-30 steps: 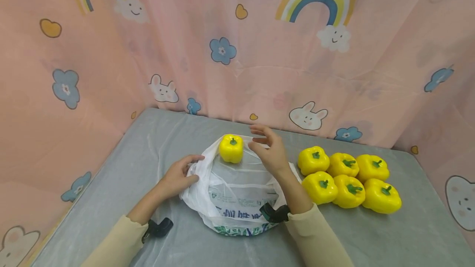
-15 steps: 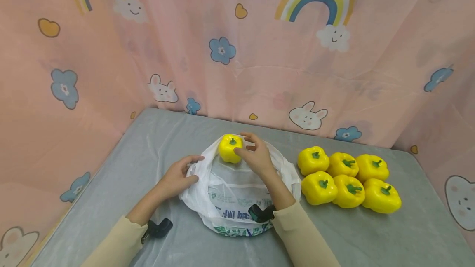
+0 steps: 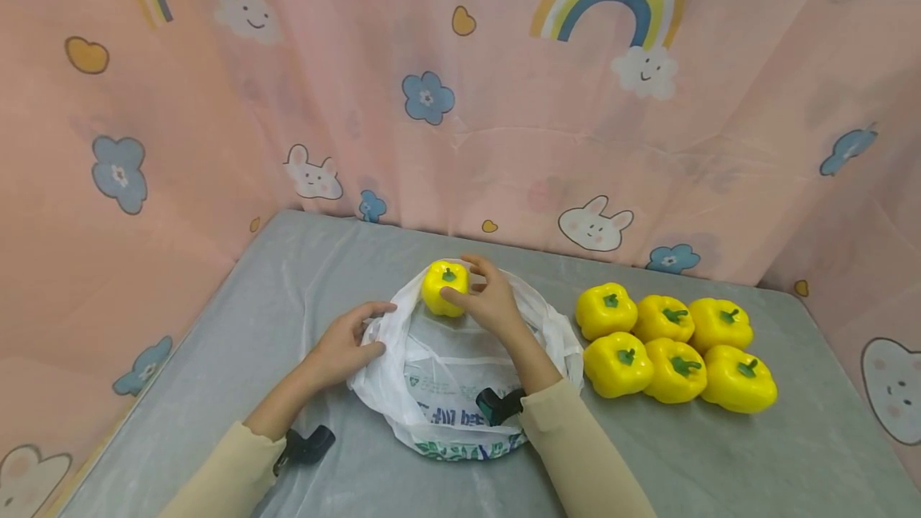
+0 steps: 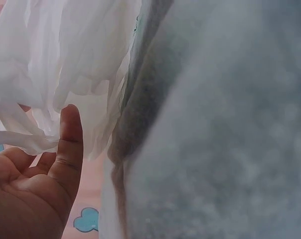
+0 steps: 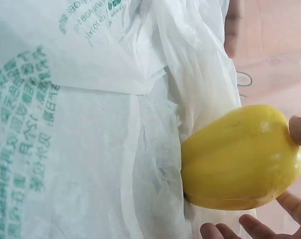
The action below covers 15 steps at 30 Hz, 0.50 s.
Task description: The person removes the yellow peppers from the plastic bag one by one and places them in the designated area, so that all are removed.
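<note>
A yellow bell pepper [image 3: 441,288] with a green stem stands at the far side of a white plastic bag's [image 3: 388,390] wide mouth. My right hand [image 3: 492,298] reaches over the bag and holds this pepper between thumb and fingers. In the right wrist view, the thumb touches one end of the pepper [image 5: 242,162] and a fingertip meets its lower side. My left hand [image 3: 345,346] rests against the bag's left rim, fingers relaxed. In the left wrist view, one straight digit of the left hand [image 4: 41,189] lies against the thin bag film [image 4: 90,99].
Several yellow bell peppers [image 3: 676,366] stand in two rows on the grey-covered table [image 3: 288,262], right of the bag. A pink patterned curtain [image 3: 489,142] hangs behind the table and along its sides. A black wrist camera [image 3: 305,446] sits on the left sleeve.
My right hand has moved left from beside the bag's far rim to the pepper and taken hold of it. The left hand has stayed at the bag's left rim.
</note>
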Motion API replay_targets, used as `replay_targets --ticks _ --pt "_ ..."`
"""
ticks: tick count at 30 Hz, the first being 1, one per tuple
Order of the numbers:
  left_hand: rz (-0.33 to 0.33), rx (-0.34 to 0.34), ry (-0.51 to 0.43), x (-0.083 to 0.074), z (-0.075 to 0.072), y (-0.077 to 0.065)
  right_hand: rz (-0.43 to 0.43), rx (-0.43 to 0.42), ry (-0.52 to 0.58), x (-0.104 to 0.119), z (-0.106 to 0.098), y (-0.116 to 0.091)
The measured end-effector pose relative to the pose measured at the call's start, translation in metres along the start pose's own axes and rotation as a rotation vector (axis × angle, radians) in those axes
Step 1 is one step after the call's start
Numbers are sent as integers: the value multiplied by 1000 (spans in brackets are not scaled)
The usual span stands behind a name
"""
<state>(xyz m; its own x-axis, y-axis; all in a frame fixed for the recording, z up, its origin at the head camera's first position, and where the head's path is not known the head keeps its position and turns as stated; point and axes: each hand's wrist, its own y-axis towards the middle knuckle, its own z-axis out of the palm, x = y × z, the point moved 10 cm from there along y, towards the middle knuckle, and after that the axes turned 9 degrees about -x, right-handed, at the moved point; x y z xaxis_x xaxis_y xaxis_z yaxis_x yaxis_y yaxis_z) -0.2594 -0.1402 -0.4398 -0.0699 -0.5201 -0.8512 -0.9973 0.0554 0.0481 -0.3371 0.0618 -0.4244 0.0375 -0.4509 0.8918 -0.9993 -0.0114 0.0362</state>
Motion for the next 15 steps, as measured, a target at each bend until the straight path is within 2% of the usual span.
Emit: replay_targets --ticks 6,15 --pt "8 -14 16 1 0 0 7 27 -16 -1 5 2" --pt "59 5 -45 -4 -1 -1 27 45 -27 -4 12 4"
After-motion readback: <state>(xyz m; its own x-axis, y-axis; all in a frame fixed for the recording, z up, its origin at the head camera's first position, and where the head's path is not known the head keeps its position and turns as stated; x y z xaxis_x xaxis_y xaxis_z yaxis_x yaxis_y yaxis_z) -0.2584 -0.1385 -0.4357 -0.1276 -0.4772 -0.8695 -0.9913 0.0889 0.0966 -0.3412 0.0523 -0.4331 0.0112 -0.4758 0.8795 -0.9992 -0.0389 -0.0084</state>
